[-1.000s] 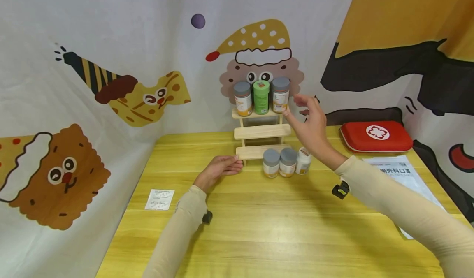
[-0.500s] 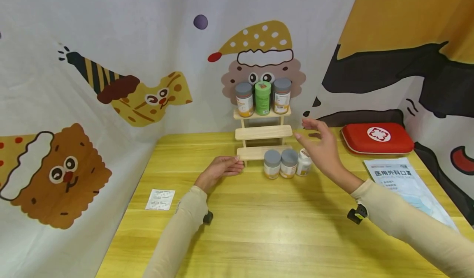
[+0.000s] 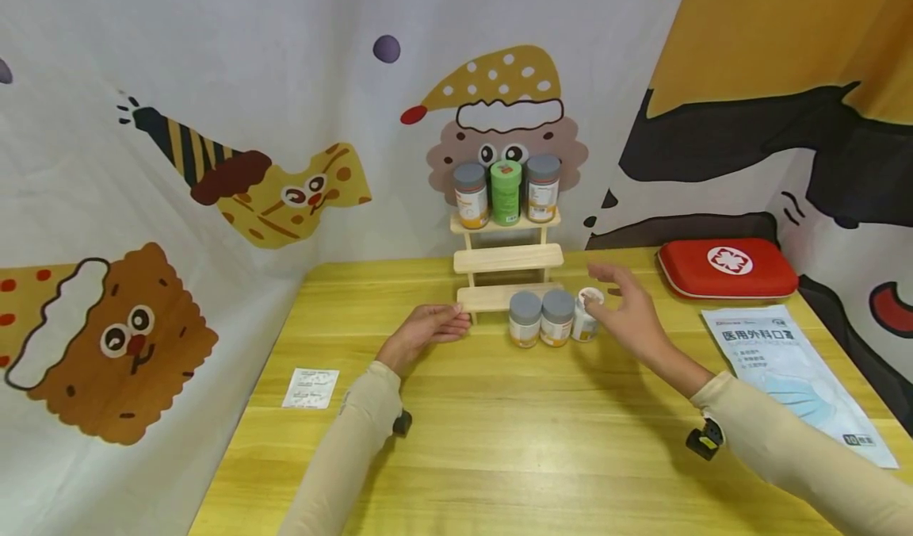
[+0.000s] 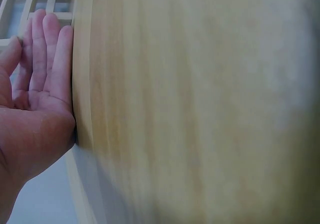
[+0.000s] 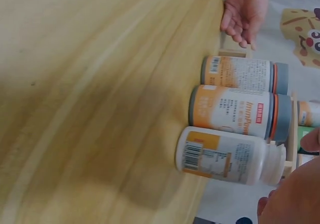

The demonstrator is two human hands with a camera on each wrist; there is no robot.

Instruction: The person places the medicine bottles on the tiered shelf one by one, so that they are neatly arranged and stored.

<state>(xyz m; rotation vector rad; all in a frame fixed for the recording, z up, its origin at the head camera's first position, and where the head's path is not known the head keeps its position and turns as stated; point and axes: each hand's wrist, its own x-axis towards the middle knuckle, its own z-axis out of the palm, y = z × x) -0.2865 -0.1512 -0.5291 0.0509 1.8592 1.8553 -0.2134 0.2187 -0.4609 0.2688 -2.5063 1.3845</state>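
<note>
My left hand [image 3: 428, 330] is at the left end of a small three-step wooden rack [image 3: 508, 258], pinching the lowest step between thumb and forefinger. Its other fingers lie straight beneath, along the table, in the left wrist view. My right hand [image 3: 631, 314] is beside a white pill bottle [image 5: 220, 155], thumb and fingers spread around its cap; whether they touch is unclear. Next to that bottle stand two grey-capped supplement jars [image 3: 525, 319] [image 5: 240, 109], upright in front of the rack. A green-lidded canister [image 3: 506, 193] stands between two grey-capped jars [image 3: 471, 195] [image 3: 543, 189] on the top step.
A red first-aid case [image 3: 727, 268] lies at the back right. Nearer on the right is a face mask packet [image 3: 799, 385]. A small white sachet [image 3: 310, 388] lies on the left of the wooden table [image 3: 499, 441]. A printed cloth [image 3: 285, 84] hangs behind.
My right hand has come down from beside the top step's right jar to the white pill bottle. The left hand stays at the rack, and the jars stay put.
</note>
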